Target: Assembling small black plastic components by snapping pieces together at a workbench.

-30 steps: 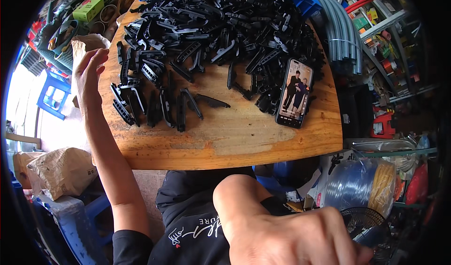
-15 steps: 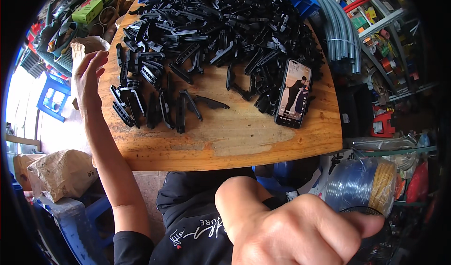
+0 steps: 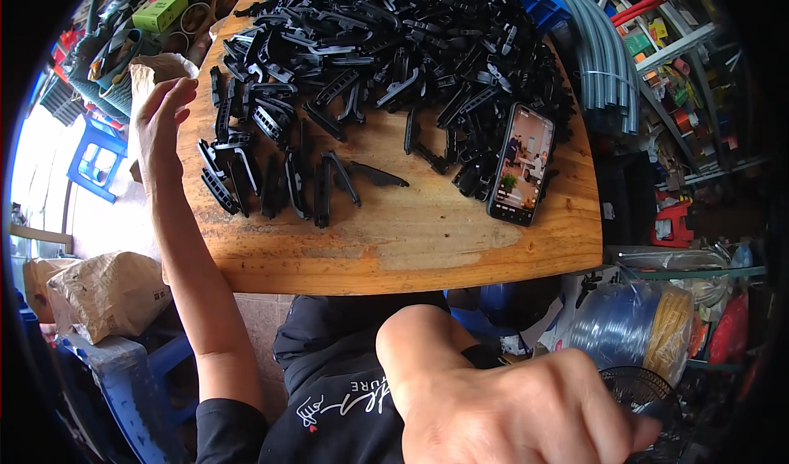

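A phone (image 3: 523, 164) is leaning on black parts (image 3: 394, 53), likely for viewing. Left hand (image 3: 160, 121) is hanging loose, released; right hand (image 3: 526, 406), I can't tell.

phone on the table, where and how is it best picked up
Probably by both long edges, low down, coming from the near side of the table: the phone seems to lean back on the black parts, screen facing that side, and its narrow width suits a squeeze across it.
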`<state>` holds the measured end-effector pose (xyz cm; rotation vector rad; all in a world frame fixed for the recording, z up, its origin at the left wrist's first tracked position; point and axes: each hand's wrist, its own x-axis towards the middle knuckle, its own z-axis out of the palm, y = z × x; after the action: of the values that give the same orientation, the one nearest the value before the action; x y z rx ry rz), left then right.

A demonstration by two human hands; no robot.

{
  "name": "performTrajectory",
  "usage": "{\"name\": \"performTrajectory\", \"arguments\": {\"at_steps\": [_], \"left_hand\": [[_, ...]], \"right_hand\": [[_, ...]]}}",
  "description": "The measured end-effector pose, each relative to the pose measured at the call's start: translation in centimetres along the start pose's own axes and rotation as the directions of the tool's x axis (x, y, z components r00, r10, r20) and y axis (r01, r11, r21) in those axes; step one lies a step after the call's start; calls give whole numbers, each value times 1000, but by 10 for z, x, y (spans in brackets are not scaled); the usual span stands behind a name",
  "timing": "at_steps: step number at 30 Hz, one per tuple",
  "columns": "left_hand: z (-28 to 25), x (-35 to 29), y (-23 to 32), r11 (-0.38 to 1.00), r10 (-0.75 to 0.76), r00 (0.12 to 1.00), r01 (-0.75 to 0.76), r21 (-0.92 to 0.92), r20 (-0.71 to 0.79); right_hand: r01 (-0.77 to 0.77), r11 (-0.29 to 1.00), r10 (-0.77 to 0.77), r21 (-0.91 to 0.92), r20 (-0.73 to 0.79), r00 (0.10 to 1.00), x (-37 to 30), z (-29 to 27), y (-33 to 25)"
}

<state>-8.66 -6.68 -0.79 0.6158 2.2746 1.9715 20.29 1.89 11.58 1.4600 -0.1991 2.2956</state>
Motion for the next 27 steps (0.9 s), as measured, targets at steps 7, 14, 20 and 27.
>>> {"name": "performTrajectory", "arguments": {"at_steps": [7,14,20,27], "left_hand": [[0,0,2,1000,-18,1000,18,13,-2],[5,-1,4,1000,-5,1000,5,16,-6],[2,-6,3,997,28,999,-29,-75,-20],[12,-7,7,998,51,998,-50,-23,34]], "right_hand": [[33,993,-25,-116,67,997,0,0,1],[604,732,-554,-314,241,797,9,4,33],[319,743,-128,-588,343,930,-18,-21,0],[-241,554,-168,-797,-390,905,-89,-67,-46]]}}
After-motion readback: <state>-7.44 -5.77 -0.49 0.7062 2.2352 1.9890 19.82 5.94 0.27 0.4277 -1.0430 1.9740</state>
